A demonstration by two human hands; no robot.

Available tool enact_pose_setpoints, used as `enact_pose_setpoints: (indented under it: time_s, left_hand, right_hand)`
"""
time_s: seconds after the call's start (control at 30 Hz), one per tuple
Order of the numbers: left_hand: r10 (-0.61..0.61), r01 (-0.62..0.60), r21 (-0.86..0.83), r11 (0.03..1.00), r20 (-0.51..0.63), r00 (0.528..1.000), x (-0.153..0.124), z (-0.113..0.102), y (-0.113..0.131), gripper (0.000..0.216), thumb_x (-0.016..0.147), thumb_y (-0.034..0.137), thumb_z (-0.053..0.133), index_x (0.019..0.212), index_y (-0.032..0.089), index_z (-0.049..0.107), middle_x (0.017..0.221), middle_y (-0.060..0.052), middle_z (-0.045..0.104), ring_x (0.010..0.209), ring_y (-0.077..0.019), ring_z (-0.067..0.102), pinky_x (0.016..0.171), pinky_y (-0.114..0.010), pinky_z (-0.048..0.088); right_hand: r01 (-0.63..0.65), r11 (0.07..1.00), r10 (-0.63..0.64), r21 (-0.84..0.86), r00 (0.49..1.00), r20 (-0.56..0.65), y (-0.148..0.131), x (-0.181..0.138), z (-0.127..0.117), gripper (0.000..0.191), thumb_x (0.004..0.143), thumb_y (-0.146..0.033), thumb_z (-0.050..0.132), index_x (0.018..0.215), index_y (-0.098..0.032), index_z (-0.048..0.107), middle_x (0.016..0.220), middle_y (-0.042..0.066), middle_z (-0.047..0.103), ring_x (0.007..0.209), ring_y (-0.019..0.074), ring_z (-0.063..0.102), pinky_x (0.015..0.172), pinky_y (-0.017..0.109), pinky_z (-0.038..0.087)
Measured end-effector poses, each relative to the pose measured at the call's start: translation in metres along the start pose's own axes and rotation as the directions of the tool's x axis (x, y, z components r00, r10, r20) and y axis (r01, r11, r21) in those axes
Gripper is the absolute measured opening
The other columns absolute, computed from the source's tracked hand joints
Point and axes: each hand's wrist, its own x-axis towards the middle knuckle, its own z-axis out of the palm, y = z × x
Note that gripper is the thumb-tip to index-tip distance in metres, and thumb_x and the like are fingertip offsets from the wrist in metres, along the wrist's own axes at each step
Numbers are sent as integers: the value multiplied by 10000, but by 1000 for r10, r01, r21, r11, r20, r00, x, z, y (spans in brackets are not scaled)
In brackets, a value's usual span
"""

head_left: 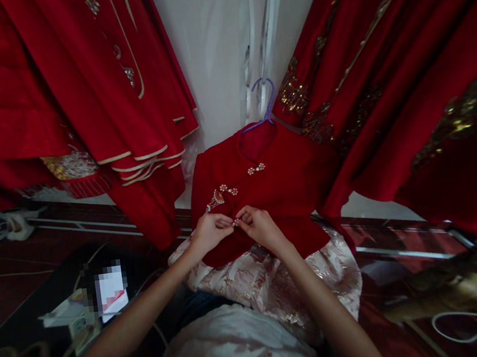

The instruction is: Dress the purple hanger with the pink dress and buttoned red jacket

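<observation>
A red jacket (294, 177) hangs in front of me on a purple hanger (269, 96), its lower part over a pale brocade skirt (233, 277). Beaded flower clasps (256, 169) and a tasselled ornament (215, 200) decorate its chest. My left hand (212, 231) and my right hand (258, 226) meet at the jacket's lower front. Both have their fingers pinched around a small beaded clasp (236, 223). The fingers hide most of that clasp, and I cannot tell whether it is fastened.
Red garments with pale piping (148, 155) hang at the left, and red garments with gold sequins (457, 117) at the right. A lit, blurred-out screen (112, 289) and cables lie on a dark surface at lower left. A brown bag-like item (464, 284) lies at lower right.
</observation>
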Motion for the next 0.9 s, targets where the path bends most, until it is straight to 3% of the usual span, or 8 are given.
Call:
enact_pose_setpoints:
  time_s: [0.2, 0.3, 0.4, 0.47, 0.53, 0.7, 0.8, 0.9]
  left_hand:
    - [73, -78, 130, 988, 43, 996, 1, -4, -4, 159, 722, 206, 649, 852, 172, 733, 782, -20, 735, 679, -131, 653, 653, -237, 504]
    - [110, -119, 211, 970, 52, 993, 2, -6, -3, 188, 717, 196, 648, 893, 187, 712, 785, 3, 703, 660, -108, 599, 641, -223, 473]
    - [172, -141, 308, 941, -75, 982, 3, -14, 5, 309, 727, 207, 646, 1035, 207, 658, 864, 2, 641, 669, -99, 558, 646, -224, 466]
    - [219, -148, 346, 927, -177, 959, 3, -21, 13, 321, 758, 215, 621, 1079, 216, 630, 916, -9, 598, 671, -96, 540, 637, -225, 465]
    - [246, -162, 354, 921, -208, 947, 2, -28, 23, 259, 798, 228, 590, 1053, 218, 635, 936, -17, 575, 677, -97, 533, 624, -222, 462]
    - [324, -258, 473, 843, -62, 944, -4, -27, 33, 140, 828, 285, 610, 936, 237, 686, 969, -28, 565, 894, -162, 546, 823, -303, 459]
    - [325, -301, 545, 783, 55, 944, -10, -14, 28, 148, 828, 319, 632, 929, 240, 706, 976, -42, 553, 967, -198, 512, 869, -341, 434]
    - [347, -334, 587, 738, 95, 933, -13, -2, 21, 191, 861, 343, 599, 975, 231, 704, 962, -56, 531, 977, -206, 491, 852, -337, 432]
  right_hand:
    - [-4, 999, 5, -32, 1000, 8, -3, 0, 2, 95, 838, -186, 570, 912, -187, 629, 768, 31, 666, 704, 142, 622, 664, 234, 461]
    - [-65, 991, 65, -116, 998, -7, -8, -2, 0, 93, 831, -174, 579, 901, -199, 635, 770, 40, 675, 708, 158, 634, 653, 247, 453]
    - [-165, 963, 163, -214, 986, -26, -15, -7, -14, 124, 817, -206, 615, 932, -224, 659, 756, 47, 689, 694, 187, 648, 632, 274, 446]
    - [-167, 964, 159, -205, 986, -58, -22, -12, -31, 185, 819, -255, 629, 1000, -237, 661, 774, 47, 700, 691, 193, 655, 636, 285, 456]
    - [-142, 980, 131, -137, 988, -88, -29, -18, -53, 240, 833, -314, 617, 1058, -237, 645, 800, 43, 708, 674, 183, 655, 635, 287, 472]
    - [-115, 993, 115, 7, 988, -99, -45, -29, -92, 266, 833, -394, 605, 1031, -225, 659, 806, 45, 709, 634, 163, 654, 621, 288, 507]
    - [-123, 992, 126, 35, 990, -64, -42, -29, -92, 247, 838, -389, 595, 1001, -219, 670, 798, 48, 712, 643, 165, 657, 616, 286, 513]
    - [-141, 990, 141, -9, 988, 68, -26, -25, -78, 206, 825, -370, 618, 931, -211, 694, 803, 60, 719, 670, 176, 662, 630, 293, 509]
